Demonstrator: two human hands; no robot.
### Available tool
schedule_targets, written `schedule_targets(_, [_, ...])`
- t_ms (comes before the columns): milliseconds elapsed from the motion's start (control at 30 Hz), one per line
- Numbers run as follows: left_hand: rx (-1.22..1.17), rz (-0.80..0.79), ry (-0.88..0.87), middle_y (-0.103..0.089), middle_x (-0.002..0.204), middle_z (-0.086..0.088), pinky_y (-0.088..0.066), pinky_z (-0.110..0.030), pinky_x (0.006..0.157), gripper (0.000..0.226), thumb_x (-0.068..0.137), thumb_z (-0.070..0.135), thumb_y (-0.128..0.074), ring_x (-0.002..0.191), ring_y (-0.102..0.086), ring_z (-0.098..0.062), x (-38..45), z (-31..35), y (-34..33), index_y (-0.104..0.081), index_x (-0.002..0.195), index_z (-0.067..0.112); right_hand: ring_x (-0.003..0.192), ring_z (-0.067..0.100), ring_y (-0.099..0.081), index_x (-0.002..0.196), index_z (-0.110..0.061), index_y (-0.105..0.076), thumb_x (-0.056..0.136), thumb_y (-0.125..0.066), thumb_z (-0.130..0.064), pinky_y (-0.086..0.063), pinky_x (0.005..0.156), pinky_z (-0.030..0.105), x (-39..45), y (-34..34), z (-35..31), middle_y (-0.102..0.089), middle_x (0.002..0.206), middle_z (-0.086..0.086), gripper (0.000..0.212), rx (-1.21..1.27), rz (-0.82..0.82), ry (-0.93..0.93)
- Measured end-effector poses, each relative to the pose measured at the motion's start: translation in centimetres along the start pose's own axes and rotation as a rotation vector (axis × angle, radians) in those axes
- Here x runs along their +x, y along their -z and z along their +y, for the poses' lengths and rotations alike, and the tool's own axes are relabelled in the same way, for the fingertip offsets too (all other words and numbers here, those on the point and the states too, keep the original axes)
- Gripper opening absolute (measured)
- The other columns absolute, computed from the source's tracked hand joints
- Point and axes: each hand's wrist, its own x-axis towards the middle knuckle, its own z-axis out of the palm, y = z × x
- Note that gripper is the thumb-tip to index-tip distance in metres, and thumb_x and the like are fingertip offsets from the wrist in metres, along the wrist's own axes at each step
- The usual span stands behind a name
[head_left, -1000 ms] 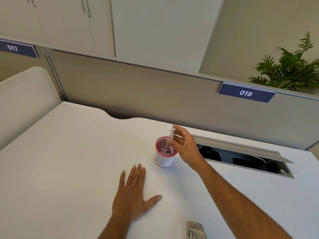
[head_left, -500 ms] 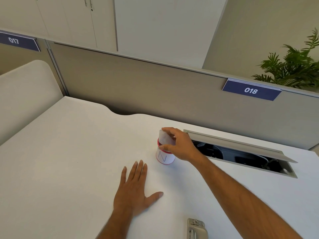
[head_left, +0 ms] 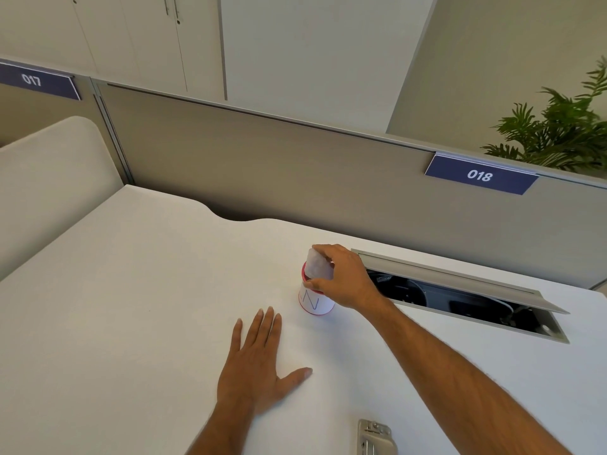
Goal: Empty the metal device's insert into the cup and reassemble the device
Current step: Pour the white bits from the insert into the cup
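White desk (head_left: 131,290), right hand (head_left: 345,280) grip pinching insert (head_left: 317,266) over cup (head_left: 315,298), left hand (head_left: 259,366) flat, open, metal device (head_left: 376,438) near edge

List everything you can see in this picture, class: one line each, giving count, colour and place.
Cup: 1, white with red rims, desk centre.
Insert: 1, pale translucent, tilted over the cup's mouth.
Metal device: 1, silver, near desk edge, cut off by the frame.
Desk: 1, white.
Cable hatch: 1, grey, lid open, right of cup.
Partition: 1, grey-brown, behind desk.
Number signs: 2, dark blue, on partition, 017 and 018.
Plant: 1, green, top right.
Cabinets: cream, background.
Left hand: flat on desk.
Right hand: holding insert.
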Motion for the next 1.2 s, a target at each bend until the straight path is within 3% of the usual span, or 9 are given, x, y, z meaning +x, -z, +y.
schedule_targets(100, [-0.005,0.004,0.006,-0.015,0.168,-0.002,0.004,-0.051,0.121,0.116,0.076,0.095,-0.020,0.155,-0.010,-0.018,0.0,0.1,0.2,-0.021,0.158,0.012,0.123,0.024,-0.055,0.143,-0.018,-0.049,0.074,-0.085,-0.033,-0.051,0.105,0.041,0.0,0.1,0.2,-0.058,0.142,0.004,0.080,0.076,0.049,-0.030])
schedule_targets(267, [-0.012,-0.018,0.006,-0.002,0.169,0.001,0.011,-0.049,0.121,0.118,0.074,0.096,-0.014,0.156,0.003,-0.015,0.0,0.1,0.2,-0.010,0.159,0.015,0.109,0.016,-0.064,0.132,-0.024,-0.056,0.066,-0.092,-0.025,-0.058,0.092,0.030,-0.6,0.8,0.2,-0.064,0.120,-0.005,0.076,0.481,0.215,-0.086])
schedule_targets(467, [-0.029,-0.004,-0.004,-0.018,0.167,-0.003,0.009,-0.047,0.120,0.116,0.076,0.094,-0.021,0.155,-0.011,-0.019,-0.3,0.4,1.0,-0.025,0.157,0.011,0.115,0.030,-0.066,0.115,-0.020,-0.063,0.072,-0.085,-0.004,-0.057,0.096,0.036,-2.7,3.4,-0.5,-0.069,0.123,0.015,0.052,1.030,0.366,-0.056])
schedule_targets(533, [-0.054,-0.013,-0.019,-0.014,0.168,0.000,0.012,-0.046,0.120,0.119,0.073,0.096,-0.016,0.156,-0.007,-0.017,-0.4,0.3,1.3,-0.021,0.158,0.013,0.109,0.029,-0.070,0.115,-0.018,-0.064,0.074,-0.079,-0.017,-0.062,0.088,0.032,-3.8,4.4,-0.9,-0.072,0.116,0.013,0.044,1.270,0.382,-0.084])
schedule_targets(700, [-0.192,-0.035,-0.111,-0.019,0.167,0.006,0.019,-0.029,0.120,0.118,0.071,0.096,-0.020,0.155,-0.006,-0.011,-1.2,0.4,2.2,-0.019,0.158,0.016,0.108,0.033,-0.064,0.128,-0.013,-0.060,0.096,-0.052,-0.049,-0.057,0.081,0.042,-7.2,5.4,-0.6,-0.070,0.114,0.012,0.049,1.723,0.313,-0.304])
schedule_targets(800, [-0.268,-0.042,-0.150,-0.025,0.164,0.007,0.015,-0.027,0.121,0.111,0.074,0.090,-0.028,0.154,-0.012,-0.008,-2.2,1.7,2.3,-0.024,0.157,0.017,0.092,0.029,-0.067,0.118,-0.011,-0.069,0.099,-0.041,-0.051,-0.053,0.082,0.042,-9.8,5.2,0.0,-0.073,0.106,0.015,0.052,1.858,0.251,-0.356])
schedule_targets(900, [-0.370,-0.064,-0.228,-0.027,0.162,0.011,0.012,-0.025,0.122,0.109,0.075,0.090,-0.034,0.152,-0.015,-0.007,-3.5,3.6,2.1,-0.027,0.156,0.018,0.079,0.027,-0.068,0.123,-0.009,-0.064,0.101,-0.036,-0.051,-0.058,0.070,0.039,-12.2,4.8,0.8,-0.072,0.105,0.018,0.056,1.916,0.240,-0.438])
schedule_targets(1033, [-0.456,-0.151,-0.358,-0.015,0.162,0.020,0.009,-0.022,0.123,0.113,0.070,0.092,-0.050,0.152,-0.008,-0.001,-5.2,6.0,1.8,-0.019,0.156,0.027,0.080,0.027,-0.065,0.135,-0.008,-0.056,0.101,-0.035,-0.052,-0.060,0.065,0.035,-15.8,4.5,2.2,-0.069,0.115,0.019,0.059,1.933,0.249,-0.511])
schedule_targets(1200, [-0.448,-0.225,-0.450,-0.011,0.163,0.018,0.002,-0.030,0.126,0.128,0.058,0.092,-0.062,0.151,-0.006,0.001,-7.0,9.3,1.1,-0.013,0.156,0.027,0.080,0.027,-0.065,0.139,-0.006,-0.053,0.100,-0.038,-0.051,-0.057,0.067,0.036,-20.4,4.0,4.1,-0.071,0.117,0.019,0.061,1.923,0.290,-0.583])
